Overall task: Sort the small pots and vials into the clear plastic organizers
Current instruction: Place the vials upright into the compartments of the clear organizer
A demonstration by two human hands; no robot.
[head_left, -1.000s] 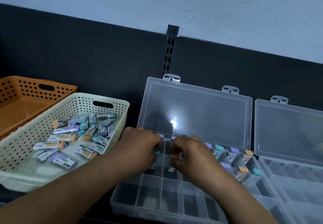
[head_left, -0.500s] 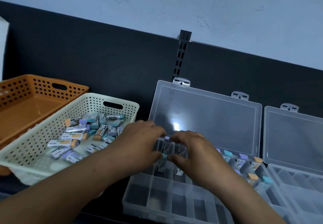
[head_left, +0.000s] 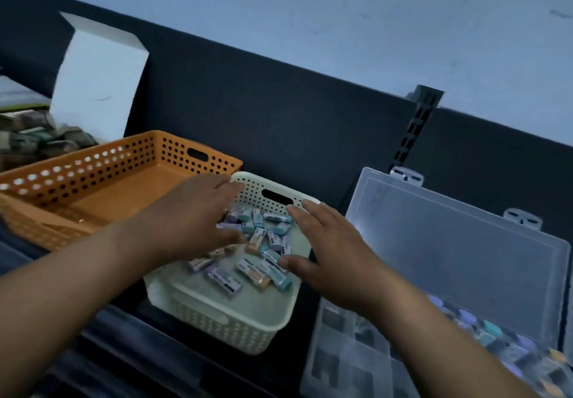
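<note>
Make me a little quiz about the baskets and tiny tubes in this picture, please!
1. True or false: the clear organizer's lid stands open.
2. Where do the loose vials lie? A) orange basket B) cream basket C) white box
3. How many baskets can you count?
Key: 1 true; 2 B; 3 two.
</note>
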